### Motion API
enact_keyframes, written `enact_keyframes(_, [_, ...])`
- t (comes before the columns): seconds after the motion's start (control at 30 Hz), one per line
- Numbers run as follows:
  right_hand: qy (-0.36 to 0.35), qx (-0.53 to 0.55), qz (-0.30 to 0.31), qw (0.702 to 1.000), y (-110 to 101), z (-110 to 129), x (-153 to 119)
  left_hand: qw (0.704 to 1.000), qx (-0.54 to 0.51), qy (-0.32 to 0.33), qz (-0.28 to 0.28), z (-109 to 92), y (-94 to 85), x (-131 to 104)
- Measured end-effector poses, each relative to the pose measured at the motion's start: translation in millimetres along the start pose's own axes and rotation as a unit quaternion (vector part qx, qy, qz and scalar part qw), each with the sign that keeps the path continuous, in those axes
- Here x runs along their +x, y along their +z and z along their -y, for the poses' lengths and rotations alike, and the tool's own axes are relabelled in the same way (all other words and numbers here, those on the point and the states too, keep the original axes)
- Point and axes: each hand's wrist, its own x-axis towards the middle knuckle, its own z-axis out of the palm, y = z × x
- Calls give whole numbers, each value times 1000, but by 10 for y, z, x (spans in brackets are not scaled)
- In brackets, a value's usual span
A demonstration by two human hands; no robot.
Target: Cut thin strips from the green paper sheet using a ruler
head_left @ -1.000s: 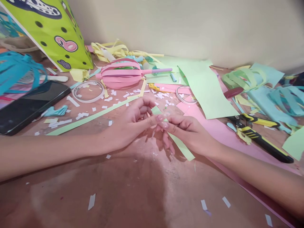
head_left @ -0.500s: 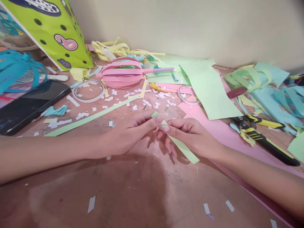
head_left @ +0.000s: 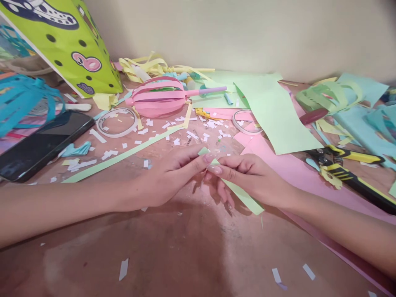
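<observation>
Both hands meet over the middle of the table, pinching one light green paper strip [head_left: 244, 196]. My left hand [head_left: 176, 177] holds its upper end between thumb and fingers. Close beside it, my right hand [head_left: 250, 177] presses its thumb on the strip, whose loose end slants down to the right. Beyond the hands lies a pink paper lantern shape [head_left: 161, 97] made of curved strips on a rolled stem. A longer green paper strip [head_left: 123, 156] lies on the table behind my left forearm.
A black phone [head_left: 46, 142] and a green gift bag [head_left: 74, 49] are at left. Two tape rolls [head_left: 116, 133] lie among white paper scraps. Green sheets [head_left: 278, 119], a pink sheet [head_left: 291, 177] and black-yellow pliers [head_left: 355, 181] are at right. A wall [head_left: 235, 33] stands behind.
The camera view has shifted slightly. Both hands keep the same pinch on the green paper strip, and nothing on the table has visibly moved.
</observation>
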Motion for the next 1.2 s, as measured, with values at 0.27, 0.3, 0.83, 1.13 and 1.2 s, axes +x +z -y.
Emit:
enact_keyframes(0.27, [5,-3,14,1000,-21,-32,0,1000,29,11,-4,-51,1,-20])
enact_keyframes(0.3, [5,-3,15,1000,-23,-33,1,999,32,10,-7,-56,1,-23])
enact_keyframes(0.83, [26,-12,21,999,-30,-37,-9,999,30,14,-2,-77,-6,-11])
enact_keyframes(1.13, [21,2,25,999,-17,-20,-3,997,-75,-1,20,-73,13,4])
enact_keyframes(1.2, [22,3,27,999,-11,-9,-2,995,-98,-9,15,-90,17,7])
